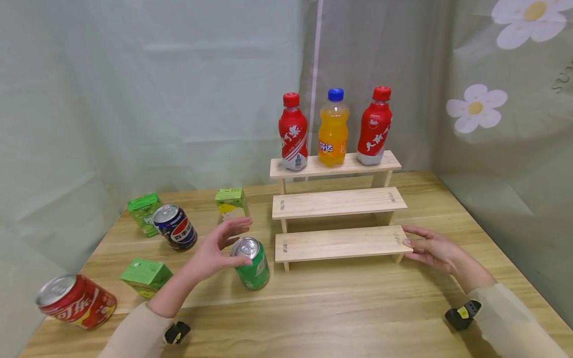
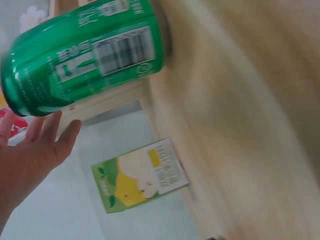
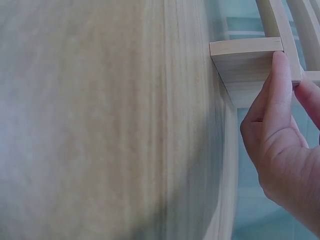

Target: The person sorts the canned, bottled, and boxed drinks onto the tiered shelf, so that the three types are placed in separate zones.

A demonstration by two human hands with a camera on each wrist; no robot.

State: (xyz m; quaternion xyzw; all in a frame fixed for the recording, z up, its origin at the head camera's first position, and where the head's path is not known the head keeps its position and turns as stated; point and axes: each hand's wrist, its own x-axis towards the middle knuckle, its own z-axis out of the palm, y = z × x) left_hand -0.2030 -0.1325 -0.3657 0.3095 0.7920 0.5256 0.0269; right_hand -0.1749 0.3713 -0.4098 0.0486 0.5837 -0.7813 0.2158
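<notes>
A green soda can (image 1: 253, 268) stands on the table left of a three-tier wooden display stand (image 1: 340, 243). My left hand (image 1: 219, 251) is spread beside the can's top, thumb at the near side of the rim, other fingers stretched out beyond it. In the left wrist view those fingers (image 2: 64, 137) look straight beside the top of the can (image 2: 85, 57). With my right hand (image 1: 431, 251) I pinch the right end of the lowest shelf; the right wrist view shows thumb and fingers at the corner of the stand (image 3: 250, 47).
On the top shelf stand two red bottles (image 1: 293, 134) (image 1: 375, 129) around an orange soda bottle (image 1: 333, 132). Leftward on the table are a dark blue can (image 1: 176, 228), a red can (image 1: 80, 303) and green drink cartons (image 1: 145, 214) (image 1: 145, 277) (image 1: 231, 203). Curtains (image 1: 201, 99) hang behind.
</notes>
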